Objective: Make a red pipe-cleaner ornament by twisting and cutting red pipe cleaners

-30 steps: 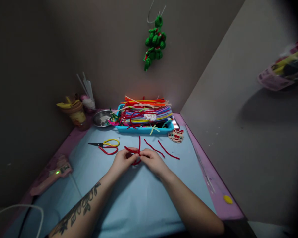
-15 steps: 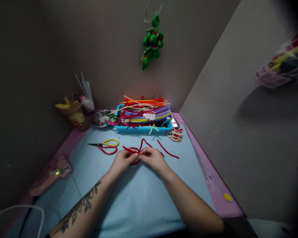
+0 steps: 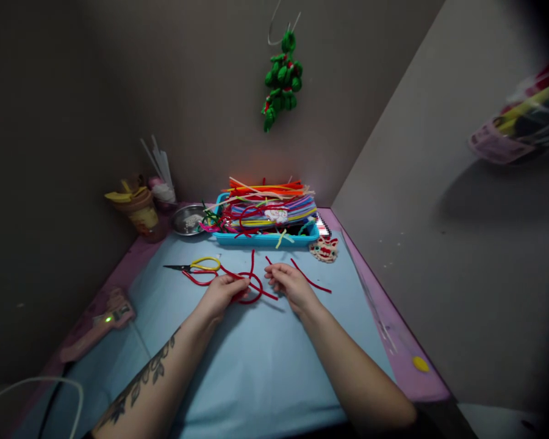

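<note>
My left hand is closed on a red pipe cleaner shape. It has a round loop on the right of the fingers, and straight ends stick out upward, up-left and to the lower right. A little to the right, apart from the loop, is my right hand, fingers loosely curled and slightly apart, with nothing visible in them. The tip of another red pipe cleaner shows just beyond its fingers; the rest is hidden by the hand. One more red pipe cleaner piece lies on the blue cloth to the right.
Scissors with yellow and red handles lie left of my hands. Behind stands a blue basket of colourful pipe cleaners, between a metal bowl and a beige-and-red ornament. A pink glue gun is at the left edge.
My hands were together at the red pipe cleaner shape. My right hand has let go and moved slightly right, while the shape stays in my left hand with its loop now showing.
</note>
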A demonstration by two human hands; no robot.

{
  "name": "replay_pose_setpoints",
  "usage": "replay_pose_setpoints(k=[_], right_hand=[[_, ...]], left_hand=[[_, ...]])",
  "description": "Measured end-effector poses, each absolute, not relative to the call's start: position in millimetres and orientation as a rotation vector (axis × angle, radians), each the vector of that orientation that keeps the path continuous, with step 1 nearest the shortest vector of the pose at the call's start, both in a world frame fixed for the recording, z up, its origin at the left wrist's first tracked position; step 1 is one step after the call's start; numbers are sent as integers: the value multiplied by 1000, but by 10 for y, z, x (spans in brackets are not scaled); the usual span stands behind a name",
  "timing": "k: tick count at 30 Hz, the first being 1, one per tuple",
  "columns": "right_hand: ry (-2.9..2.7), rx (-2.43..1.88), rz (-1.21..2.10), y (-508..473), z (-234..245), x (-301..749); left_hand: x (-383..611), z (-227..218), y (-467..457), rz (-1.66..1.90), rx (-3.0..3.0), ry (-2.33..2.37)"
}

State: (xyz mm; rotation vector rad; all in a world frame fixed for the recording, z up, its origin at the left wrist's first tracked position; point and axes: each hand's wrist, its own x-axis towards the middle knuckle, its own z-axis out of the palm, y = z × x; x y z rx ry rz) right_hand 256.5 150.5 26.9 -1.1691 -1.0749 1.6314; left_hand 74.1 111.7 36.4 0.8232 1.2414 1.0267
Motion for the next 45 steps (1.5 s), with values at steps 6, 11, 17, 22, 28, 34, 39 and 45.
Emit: replay_pose_setpoints(k=[6, 11, 17, 22, 28, 34, 39, 45], right_hand=[[-1400, -1055, 1777, 1400, 242, 2532], [-1484, -1122, 1656, 1392, 214, 2531], [-1501, -1154, 1641, 1393, 233, 2516], [-1527, -1154, 1620, 1360, 263, 2473], [-1524, -1247, 1426, 1400, 176, 2487], [-1480, -1257, 1476, 1402, 184, 2491], [-1491, -1191, 1540, 1393, 236, 2492], [-1562, -1092, 1572, 1380, 231, 2472]], left_hand=[[772, 333, 1100, 929, 784, 1168], [784, 284, 1113, 951, 832, 1184], [815, 264, 1122, 991, 861, 1257], [831, 315, 1099, 993, 894, 1187], [829, 312, 1099, 980, 933, 1187], [816, 314, 1105, 1008, 914, 1202], [817, 336, 1095, 1050, 900, 1229], [829, 299, 1096, 1037, 864, 1197]])
